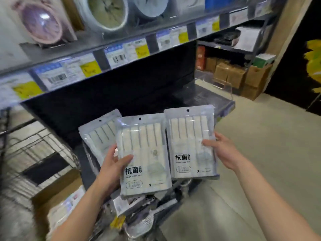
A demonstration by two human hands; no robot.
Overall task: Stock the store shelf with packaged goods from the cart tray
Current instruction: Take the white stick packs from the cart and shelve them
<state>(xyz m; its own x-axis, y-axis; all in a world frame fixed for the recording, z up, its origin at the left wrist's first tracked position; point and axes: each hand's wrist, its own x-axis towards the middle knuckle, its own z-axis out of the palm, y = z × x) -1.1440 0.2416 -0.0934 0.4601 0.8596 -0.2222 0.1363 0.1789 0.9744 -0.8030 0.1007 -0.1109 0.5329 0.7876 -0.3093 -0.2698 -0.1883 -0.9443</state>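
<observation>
Gripping two overlapped packs (144,153) is the left hand (113,165); right hand (221,150) clasps another pack (188,141).

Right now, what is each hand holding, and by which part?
Left hand: front pack at left edge, rear pack behind. Right hand: third pack at right edge.

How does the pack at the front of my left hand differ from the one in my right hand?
The left front pack overlaps a second pack behind it; the right pack is held alone. The left front pack sits lower, the right pack higher. Both are the same clear pouch with white contents and a hang hole.
</observation>
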